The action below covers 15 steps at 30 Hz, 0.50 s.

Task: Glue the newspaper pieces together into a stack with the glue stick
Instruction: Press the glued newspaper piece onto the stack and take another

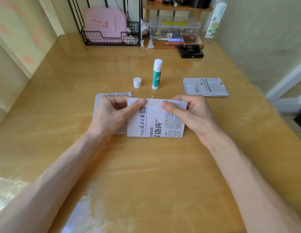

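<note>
The rectangular printed newspaper piece (156,121) was at the centre of the glossy light-wood tabletop (146,174). Both hands gripped it along its far edge. The fingers (139,102) of the left hand (112,113) pinched the far left corner of the piece. The fingers (168,105) of the right hand (191,113) pinched the far right corner. The near edge of the piece was at tabletop level; whether it touched the surface could not be told.

A flat pile of newspaper pieces (116,94) lay at 9 o'clock from the held piece, partly hidden under the left hand and under the left edge of the held piece. A second pile of newspaper pieces (206,87) lay flat at 2 o'clock, well apart from the hands.

The green-and-white glue stick (156,74) stood upright and uncapped at 12 o'clock from the held piece. Its small white round cap (137,82) stood just beside it, at 11 o'clock.

At the far edge of the tabletop, a black wire basket (111,39) held a pink case (105,24) at 11 o'clock. A clear plastic storage box (175,26) sat on a low wooden shelf at 12 o'clock, and black flat boxes (191,52) lay at 1 o'clock.
</note>
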Each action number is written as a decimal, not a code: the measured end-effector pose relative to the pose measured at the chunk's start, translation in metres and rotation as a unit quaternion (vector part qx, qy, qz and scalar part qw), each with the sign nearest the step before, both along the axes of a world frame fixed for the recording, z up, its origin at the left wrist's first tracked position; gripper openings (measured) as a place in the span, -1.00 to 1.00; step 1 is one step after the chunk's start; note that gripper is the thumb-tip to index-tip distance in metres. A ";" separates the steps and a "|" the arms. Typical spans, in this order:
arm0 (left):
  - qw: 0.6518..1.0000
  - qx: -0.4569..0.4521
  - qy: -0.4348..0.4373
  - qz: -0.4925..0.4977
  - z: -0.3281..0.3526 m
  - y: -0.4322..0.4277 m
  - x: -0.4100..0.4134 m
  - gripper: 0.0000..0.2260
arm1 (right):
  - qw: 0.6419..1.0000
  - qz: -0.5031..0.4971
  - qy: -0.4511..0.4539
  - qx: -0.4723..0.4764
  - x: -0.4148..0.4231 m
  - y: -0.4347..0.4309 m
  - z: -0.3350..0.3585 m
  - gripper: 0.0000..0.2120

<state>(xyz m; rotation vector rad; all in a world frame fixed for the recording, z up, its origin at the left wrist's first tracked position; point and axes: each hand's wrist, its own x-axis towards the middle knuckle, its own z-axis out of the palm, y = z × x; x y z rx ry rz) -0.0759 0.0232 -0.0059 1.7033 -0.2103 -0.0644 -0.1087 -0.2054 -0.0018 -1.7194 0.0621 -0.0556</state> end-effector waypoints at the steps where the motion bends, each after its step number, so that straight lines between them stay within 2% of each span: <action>1: 1.000 -0.002 0.005 -0.003 0.000 0.001 0.001 -0.75 | 1.000 -0.005 -0.002 0.003 0.000 -0.001 0.000 -0.86; 6: 0.999 0.009 -0.039 -0.001 -0.002 0.007 0.005 -0.63 | 1.000 -0.014 0.003 0.021 -0.001 -0.001 0.001 -0.79; 10: 0.999 0.001 -0.042 0.003 -0.001 0.005 0.003 -0.68 | 0.999 -0.023 -0.002 0.048 -0.001 -0.003 0.003 -0.89; 15: 0.999 -0.002 -0.048 0.003 -0.002 0.007 0.005 -0.57 | 0.997 -0.047 0.000 0.061 0.000 -0.005 0.004 -0.87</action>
